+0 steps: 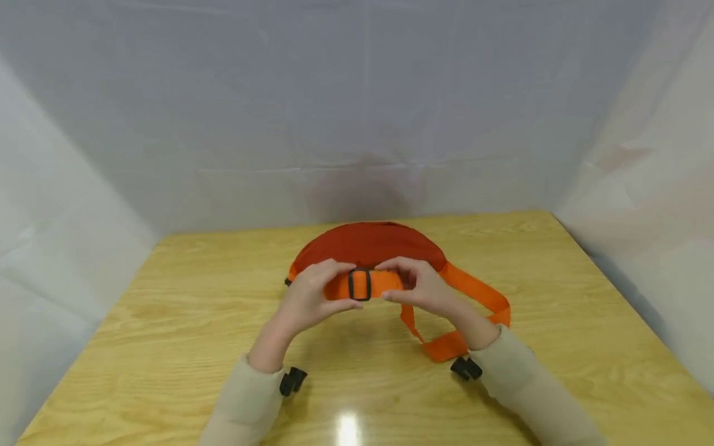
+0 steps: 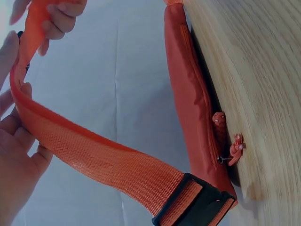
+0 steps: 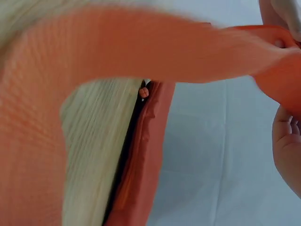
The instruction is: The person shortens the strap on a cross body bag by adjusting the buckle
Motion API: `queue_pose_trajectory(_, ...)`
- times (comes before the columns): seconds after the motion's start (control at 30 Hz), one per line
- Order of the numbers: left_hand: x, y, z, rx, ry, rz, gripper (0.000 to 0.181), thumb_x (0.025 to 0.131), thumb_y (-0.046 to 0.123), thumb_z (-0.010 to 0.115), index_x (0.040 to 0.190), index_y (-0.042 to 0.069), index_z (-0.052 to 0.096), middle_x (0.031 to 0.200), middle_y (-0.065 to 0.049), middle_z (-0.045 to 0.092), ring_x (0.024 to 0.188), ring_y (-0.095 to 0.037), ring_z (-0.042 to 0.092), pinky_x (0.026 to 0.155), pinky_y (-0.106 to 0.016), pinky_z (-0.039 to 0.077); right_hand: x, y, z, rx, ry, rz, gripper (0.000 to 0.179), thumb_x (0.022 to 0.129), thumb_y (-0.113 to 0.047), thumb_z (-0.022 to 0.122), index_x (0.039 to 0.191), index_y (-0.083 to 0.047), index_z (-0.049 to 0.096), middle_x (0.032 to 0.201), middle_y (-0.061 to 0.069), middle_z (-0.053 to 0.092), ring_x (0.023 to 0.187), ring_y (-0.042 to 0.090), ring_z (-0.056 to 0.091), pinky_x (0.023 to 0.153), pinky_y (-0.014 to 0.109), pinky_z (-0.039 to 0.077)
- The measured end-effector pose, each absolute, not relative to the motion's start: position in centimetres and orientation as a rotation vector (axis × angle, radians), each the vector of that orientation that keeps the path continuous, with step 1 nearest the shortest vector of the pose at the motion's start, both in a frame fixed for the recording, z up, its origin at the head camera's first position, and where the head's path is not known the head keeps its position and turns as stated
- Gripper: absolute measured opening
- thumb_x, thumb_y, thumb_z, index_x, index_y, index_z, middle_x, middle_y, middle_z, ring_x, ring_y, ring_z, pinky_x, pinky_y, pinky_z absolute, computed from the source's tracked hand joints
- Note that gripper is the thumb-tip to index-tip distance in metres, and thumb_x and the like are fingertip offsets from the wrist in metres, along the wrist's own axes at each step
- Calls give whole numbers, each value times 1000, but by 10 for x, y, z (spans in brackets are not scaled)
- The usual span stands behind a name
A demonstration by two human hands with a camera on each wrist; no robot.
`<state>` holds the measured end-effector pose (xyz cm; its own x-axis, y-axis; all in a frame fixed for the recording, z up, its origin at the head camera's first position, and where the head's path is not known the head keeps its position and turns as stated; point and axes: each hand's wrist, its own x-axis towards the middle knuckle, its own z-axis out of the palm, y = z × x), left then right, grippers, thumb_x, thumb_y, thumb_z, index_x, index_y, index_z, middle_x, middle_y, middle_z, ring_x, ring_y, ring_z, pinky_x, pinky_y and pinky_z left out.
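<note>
A red-orange waist pack (image 1: pixel 370 241) lies toward the back of the table. Its orange webbing strap (image 1: pixel 387 282) is raised in front of it, with a black slide adjuster (image 1: pixel 359 285) between my two hands. My left hand (image 1: pixel 309 294) holds the strap left of the adjuster, fingers on top and thumb below. To the right, my right hand (image 1: pixel 424 288) grips the strap likewise. In the left wrist view a black buckle (image 2: pixel 195 202) sits on the strap by the pack's end. The strap (image 3: pixel 117 42) crosses the right wrist view, blurred.
The wooden table (image 1: pixel 184 322) has pale sheeting (image 1: pixel 362 124) behind and at the sides. A loop of strap (image 1: pixel 446 347) droops under the right forearm. Corded zipper pulls (image 2: pixel 235 150) hang from the pack. Small black devices (image 1: pixel 292 381) sit at both wrists.
</note>
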<state>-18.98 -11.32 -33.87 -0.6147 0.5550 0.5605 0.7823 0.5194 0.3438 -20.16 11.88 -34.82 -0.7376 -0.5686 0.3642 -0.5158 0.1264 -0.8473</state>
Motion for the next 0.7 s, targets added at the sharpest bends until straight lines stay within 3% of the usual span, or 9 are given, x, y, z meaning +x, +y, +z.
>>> queue_pose_trajectory(0.1, -192, -112, -339, -1114, -2328, -774, 57, 61, 25, 81, 107, 1, 59, 89, -5, 59, 73, -12, 50, 63, -27, 45, -207, 125, -351, -1038, 2188, -1794, 37, 83, -23, 63, 108, 3, 57, 80, 8, 58, 55, 17, 44, 52, 25, 40)
queue_pose_trajectory(0.33, -193, -108, -341, -1178, -2248, -776, 57, 60, 23, 81, 108, 1, 59, 87, -4, 56, 73, -13, 50, 65, -26, 44, -206, 124, -352, -838, 2056, -1915, 27, 84, -9, 60, 104, 9, 55, 81, 9, 64, 67, 17, 58, 65, 28, 49)
queue_pose_trajectory(0.53, -193, -106, -345, -1173, -2208, -819, 58, 59, 22, 81, 108, -1, 59, 87, -4, 57, 74, -14, 51, 65, -26, 44, -204, 120, -351, -731, 2098, -1972, 19, 85, -4, 58, 100, 8, 58, 78, 10, 63, 67, 17, 59, 67, 34, 50)
queue_pose_trajectory(0.7, -192, -107, -349, -1170, -2178, -858, 59, 58, 19, 81, 108, -1, 58, 87, -5, 57, 74, -14, 51, 65, -26, 45, -203, 115, -352, -706, 2084, -2001, 18, 84, -3, 59, 98, 9, 57, 75, 8, 62, 66, 16, 58, 65, 30, 50)
